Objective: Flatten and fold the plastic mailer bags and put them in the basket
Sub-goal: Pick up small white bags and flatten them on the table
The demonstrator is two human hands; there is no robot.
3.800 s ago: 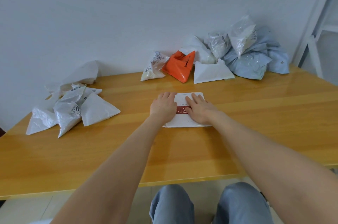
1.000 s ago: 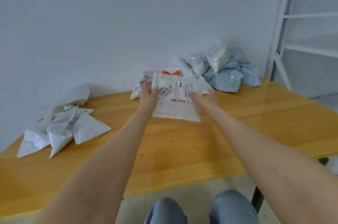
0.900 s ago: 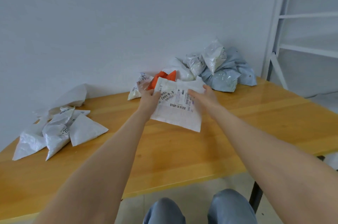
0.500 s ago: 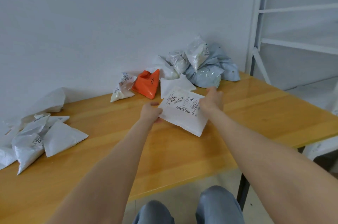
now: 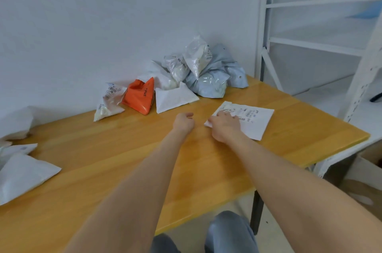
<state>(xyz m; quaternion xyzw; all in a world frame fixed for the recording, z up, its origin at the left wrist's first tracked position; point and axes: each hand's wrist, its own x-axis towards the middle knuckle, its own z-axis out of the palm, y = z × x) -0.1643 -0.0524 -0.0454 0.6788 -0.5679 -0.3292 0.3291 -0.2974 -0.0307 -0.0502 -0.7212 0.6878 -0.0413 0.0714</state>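
On the right side of the table (image 5: 124, 159), a white mailer bag (image 5: 255, 123) lies flat with its label up. The right hand (image 5: 224, 127) rests on the bag's near corner, fingers laid out, likely to hold it down for smoothing. The left hand (image 5: 184, 122) is just beside it, loosely curled and holding nothing. No basket shows. Other bags (image 5: 173, 98) sit by the wall.

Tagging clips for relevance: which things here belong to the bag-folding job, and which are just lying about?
Job: labelled white mailer, pressed by the right hand; orange bag; blue-grey bags; white bags at left; table.
Lying about: shelving rack; cardboard box.
No basket in view.
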